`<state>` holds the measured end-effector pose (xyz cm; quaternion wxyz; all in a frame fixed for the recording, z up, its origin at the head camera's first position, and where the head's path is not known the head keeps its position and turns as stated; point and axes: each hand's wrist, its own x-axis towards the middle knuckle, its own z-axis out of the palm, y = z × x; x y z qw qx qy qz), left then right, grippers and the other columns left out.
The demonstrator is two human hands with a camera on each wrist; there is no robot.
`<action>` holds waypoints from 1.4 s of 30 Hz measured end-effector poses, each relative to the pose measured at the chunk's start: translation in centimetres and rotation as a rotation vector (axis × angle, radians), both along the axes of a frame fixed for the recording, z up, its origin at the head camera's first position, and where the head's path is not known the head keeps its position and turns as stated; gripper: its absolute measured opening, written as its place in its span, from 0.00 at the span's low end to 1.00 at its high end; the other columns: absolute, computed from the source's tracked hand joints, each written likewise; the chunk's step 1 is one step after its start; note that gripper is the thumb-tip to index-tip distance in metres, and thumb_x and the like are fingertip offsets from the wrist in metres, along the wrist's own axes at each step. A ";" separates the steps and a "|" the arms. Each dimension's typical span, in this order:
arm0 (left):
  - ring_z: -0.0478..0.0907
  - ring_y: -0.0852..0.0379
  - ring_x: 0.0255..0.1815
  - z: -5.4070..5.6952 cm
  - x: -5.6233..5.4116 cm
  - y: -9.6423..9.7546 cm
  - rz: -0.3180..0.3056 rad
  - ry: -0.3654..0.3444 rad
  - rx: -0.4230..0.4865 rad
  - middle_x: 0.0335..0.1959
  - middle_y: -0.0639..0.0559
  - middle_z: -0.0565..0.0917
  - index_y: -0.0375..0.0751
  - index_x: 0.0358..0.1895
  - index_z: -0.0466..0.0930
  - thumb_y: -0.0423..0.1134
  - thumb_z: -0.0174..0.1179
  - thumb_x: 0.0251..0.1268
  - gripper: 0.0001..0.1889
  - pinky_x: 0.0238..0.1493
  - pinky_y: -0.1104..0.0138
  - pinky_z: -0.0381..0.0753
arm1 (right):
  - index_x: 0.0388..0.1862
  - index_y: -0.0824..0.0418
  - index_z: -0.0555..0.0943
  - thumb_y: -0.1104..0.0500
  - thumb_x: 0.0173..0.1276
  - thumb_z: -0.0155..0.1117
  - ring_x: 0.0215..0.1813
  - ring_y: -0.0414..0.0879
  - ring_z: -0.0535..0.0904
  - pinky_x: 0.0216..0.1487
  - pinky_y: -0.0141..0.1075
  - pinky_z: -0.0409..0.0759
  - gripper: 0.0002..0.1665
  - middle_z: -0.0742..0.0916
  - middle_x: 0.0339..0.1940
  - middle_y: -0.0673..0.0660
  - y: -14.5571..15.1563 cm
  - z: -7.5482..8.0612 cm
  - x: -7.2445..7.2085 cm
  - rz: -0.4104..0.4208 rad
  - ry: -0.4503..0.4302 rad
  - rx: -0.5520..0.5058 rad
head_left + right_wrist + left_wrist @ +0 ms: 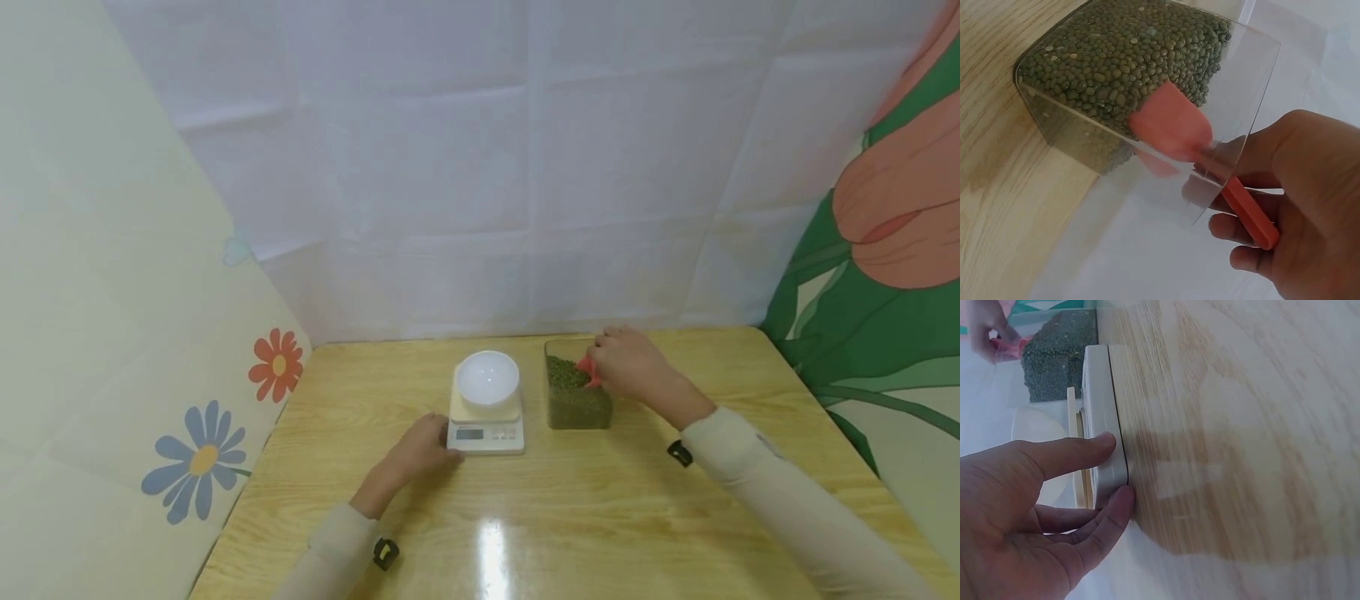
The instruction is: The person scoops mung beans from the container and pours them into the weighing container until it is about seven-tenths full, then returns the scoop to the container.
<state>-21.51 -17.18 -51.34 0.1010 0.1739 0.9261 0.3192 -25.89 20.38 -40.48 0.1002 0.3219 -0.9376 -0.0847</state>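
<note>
My left hand (426, 446) holds the front left corner of a white kitchen scale (487, 447). In the left wrist view the thumb lies on the scale's front edge, with the other fingers bent against its side. A white bowl (487, 379) sits on the weighing plate. To the right of the scale, a clear plastic container (1250, 69) holds green mung beans (1116, 62). My right hand (628, 362) grips the handle of a red scoop (1172, 122), whose head is inside the container, right at the beans.
A wooden table (585, 517) carries everything. Behind it hangs a white cloth (420, 208), close to the container. Flower-printed panels stand on both sides, the left one (112, 333) along the table's edge. Black wrist devices (680, 453) show by both sleeves.
</note>
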 end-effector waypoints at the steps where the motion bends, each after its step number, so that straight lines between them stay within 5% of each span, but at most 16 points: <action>1: 0.80 0.55 0.37 0.0 0.0 0.0 0.000 0.002 0.006 0.39 0.45 0.87 0.30 0.48 0.85 0.33 0.78 0.56 0.19 0.44 0.58 0.87 | 0.30 0.60 0.86 0.62 0.57 0.81 0.36 0.49 0.79 0.45 0.44 0.83 0.09 0.88 0.31 0.53 0.0 0.0 0.0 -0.005 -0.009 -0.006; 11: 0.79 0.54 0.39 -0.1 0.2 0.2 0.025 -0.002 0.011 0.39 0.45 0.86 0.30 0.47 0.86 0.32 0.78 0.54 0.18 0.45 0.58 0.87 | 0.29 0.61 0.86 0.65 0.60 0.79 0.32 0.49 0.79 0.36 0.42 0.85 0.07 0.85 0.28 0.53 0.4 0.7 0.2 -0.024 -0.052 -0.068; 21: 0.79 0.56 0.32 0.1 0.1 0.2 0.017 -0.001 0.035 0.34 0.47 0.86 0.30 0.44 0.86 0.30 0.78 0.53 0.16 0.36 0.65 0.85 | 0.34 0.64 0.86 0.49 0.55 0.87 0.34 0.48 0.79 0.40 0.43 0.88 0.23 0.85 0.31 0.54 1.2 2.2 0.2 -0.056 -0.080 -0.018; 31: 0.78 0.57 0.31 -0.2 -0.1 0.1 0.016 -0.011 0.040 0.32 0.48 0.86 0.30 0.43 0.86 0.30 0.78 0.53 0.15 0.35 0.66 0.84 | 0.36 0.66 0.86 0.63 0.57 0.82 0.33 0.49 0.80 0.36 0.42 0.87 0.13 0.86 0.31 0.56 1.1 3.3 0.7 -0.051 -0.057 -0.034; 42: 0.79 0.57 0.32 0.1 0.1 0.2 0.019 -0.025 0.048 0.34 0.47 0.87 0.30 0.45 0.86 0.30 0.77 0.53 0.16 0.35 0.65 0.84 | 0.34 0.65 0.85 0.65 0.62 0.78 0.32 0.48 0.79 0.34 0.41 0.86 0.08 0.85 0.30 0.56 1.2 3.1 0.8 -0.038 -0.057 -0.074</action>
